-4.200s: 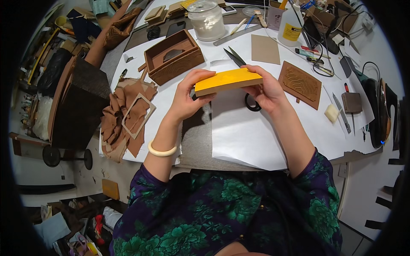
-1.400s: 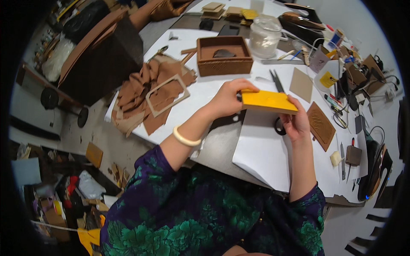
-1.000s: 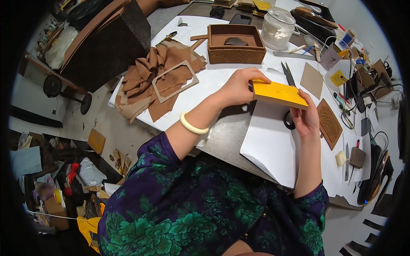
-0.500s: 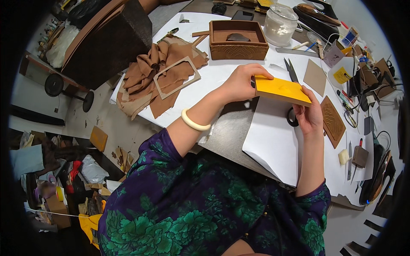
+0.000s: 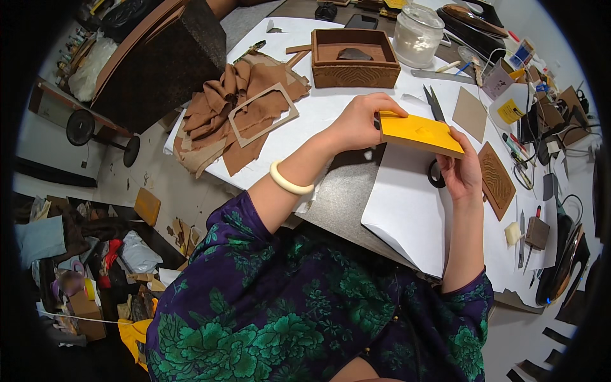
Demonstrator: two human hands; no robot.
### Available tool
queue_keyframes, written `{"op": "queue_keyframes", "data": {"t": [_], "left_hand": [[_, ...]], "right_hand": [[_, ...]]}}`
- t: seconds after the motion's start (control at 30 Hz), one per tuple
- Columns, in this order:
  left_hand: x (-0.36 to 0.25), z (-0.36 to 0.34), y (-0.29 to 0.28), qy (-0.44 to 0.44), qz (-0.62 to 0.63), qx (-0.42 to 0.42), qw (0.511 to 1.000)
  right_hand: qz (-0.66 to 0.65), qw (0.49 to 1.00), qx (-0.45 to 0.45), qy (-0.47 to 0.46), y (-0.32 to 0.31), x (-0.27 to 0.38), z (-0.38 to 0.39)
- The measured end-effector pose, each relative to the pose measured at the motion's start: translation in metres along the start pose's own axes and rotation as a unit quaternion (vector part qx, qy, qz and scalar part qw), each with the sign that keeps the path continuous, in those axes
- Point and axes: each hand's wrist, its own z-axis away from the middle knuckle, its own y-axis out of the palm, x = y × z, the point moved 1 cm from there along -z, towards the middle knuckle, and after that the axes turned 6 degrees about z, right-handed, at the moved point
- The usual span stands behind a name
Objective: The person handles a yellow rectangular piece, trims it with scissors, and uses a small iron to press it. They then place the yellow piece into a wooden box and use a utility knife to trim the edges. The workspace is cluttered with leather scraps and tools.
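My left hand [image 5: 363,124] grips the left end of a thin yellow-topped block [image 5: 417,132], its fingers bent over the top. The right end is held by my right hand [image 5: 463,169], thumb and fingers closed around it. Beneath and behind the block lie black scissors [image 5: 433,100], partly hidden. A carved brown box [image 5: 354,74] stands farther back, with a dark piece inside. Right of my right hand is a carved brown panel [image 5: 499,184]. Crumpled brown leather [image 5: 210,111] lies left of my left hand, under a pale cut-out frame [image 5: 270,130].
A glass jar [image 5: 418,41], grey board [image 5: 469,114] and steel ruler [image 5: 442,76] lie around the back. A white bottle [image 5: 511,110], cables and small tools crowd the right. A large dark block [image 5: 162,73] stands at left. The table's front edge [image 5: 344,245] is below my arms.
Over four seconds the view has swung, so the table and both hands sit farther right, and the block now tilts down rightward. In the last half second almost nothing has moved.
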Motion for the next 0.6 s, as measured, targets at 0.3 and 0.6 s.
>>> {"op": "queue_keyframes", "data": {"t": [0.3, 0.6], "left_hand": [[-0.0016, -0.0002, -0.0006, -0.005, 0.005, 0.003, 1.0], [-0.0003, -0.0004, -0.0004, -0.002, 0.005, 0.006, 1.0]], "right_hand": [[-0.004, 1.0, 0.002, 0.0, 0.0012, -0.0002, 0.0], [0.032, 0.999, -0.024, 0.0, 0.0, -0.0015, 0.0008]]}}
